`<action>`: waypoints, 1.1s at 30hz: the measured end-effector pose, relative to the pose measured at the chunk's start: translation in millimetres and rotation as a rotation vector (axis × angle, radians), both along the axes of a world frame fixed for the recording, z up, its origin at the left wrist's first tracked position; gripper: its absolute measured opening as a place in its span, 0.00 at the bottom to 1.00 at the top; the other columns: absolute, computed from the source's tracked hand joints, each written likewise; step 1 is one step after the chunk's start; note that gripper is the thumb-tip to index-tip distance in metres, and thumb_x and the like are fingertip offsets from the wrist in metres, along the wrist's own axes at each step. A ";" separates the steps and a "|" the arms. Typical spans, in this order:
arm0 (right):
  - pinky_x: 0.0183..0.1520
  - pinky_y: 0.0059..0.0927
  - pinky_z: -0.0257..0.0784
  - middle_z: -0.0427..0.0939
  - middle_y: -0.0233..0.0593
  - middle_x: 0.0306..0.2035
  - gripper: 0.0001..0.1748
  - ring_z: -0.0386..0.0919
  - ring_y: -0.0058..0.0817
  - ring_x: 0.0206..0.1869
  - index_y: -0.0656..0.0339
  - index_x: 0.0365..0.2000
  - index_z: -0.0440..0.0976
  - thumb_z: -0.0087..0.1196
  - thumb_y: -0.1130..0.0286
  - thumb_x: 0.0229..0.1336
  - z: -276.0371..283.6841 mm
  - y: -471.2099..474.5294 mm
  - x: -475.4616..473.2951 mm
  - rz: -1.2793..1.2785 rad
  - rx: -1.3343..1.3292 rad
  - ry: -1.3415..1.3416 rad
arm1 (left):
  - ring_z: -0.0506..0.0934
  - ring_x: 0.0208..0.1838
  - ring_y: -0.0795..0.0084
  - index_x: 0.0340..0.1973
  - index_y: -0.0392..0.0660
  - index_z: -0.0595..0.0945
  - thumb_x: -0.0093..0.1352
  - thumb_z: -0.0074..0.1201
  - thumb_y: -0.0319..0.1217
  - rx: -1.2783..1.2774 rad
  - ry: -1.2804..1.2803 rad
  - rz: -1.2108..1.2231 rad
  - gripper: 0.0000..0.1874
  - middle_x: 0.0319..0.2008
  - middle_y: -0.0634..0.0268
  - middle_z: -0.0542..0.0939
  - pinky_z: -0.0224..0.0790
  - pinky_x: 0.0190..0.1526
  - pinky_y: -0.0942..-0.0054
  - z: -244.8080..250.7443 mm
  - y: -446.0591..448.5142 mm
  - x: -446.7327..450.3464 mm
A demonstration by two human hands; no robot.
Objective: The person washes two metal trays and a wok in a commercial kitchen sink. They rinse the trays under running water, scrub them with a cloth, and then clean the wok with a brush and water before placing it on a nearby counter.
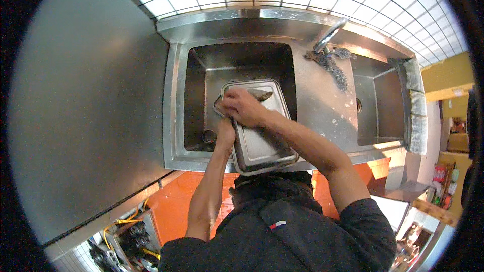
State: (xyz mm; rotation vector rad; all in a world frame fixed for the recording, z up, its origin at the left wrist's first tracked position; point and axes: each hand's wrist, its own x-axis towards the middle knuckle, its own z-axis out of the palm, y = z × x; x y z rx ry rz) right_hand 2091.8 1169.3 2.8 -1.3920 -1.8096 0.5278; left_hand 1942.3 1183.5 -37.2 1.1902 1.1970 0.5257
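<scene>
A shallow rectangular metal tray (pixel 261 145) lies tilted over the near edge of the left sink basin. Inside its far end is a dark, elongated thing (pixel 261 95), too blurred to name. My right hand (pixel 244 107) reaches over the tray's far left corner, its fingers curled and blurred; whether it holds something cannot be told. Below it, my left hand (pixel 226 132) is at the tray's left side, with its fingers largely hidden under the right hand. Part of another rimmed edge shows beside the tray's far left corner.
Around the tray is the deep left basin (pixel 194 121). A faucet (pixel 331 36) with metal scourers (pixel 334 71) around its base stands at the back. Farther right are a smaller basin (pixel 389 105) and a folded cloth (pixel 417 107). A metal counter (pixel 90 94) adjoins on the left.
</scene>
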 end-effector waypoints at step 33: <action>0.73 0.48 0.52 0.62 0.60 0.66 0.30 0.60 0.55 0.69 0.69 0.65 0.59 0.48 0.66 0.67 -67.5 -102.6 325.1 -0.563 -0.001 -0.221 | 0.77 0.50 0.63 0.54 0.39 0.76 0.65 0.66 0.44 -0.498 -0.660 0.636 0.29 0.49 0.57 0.79 0.71 0.53 0.57 -43.2 -17.1 193.8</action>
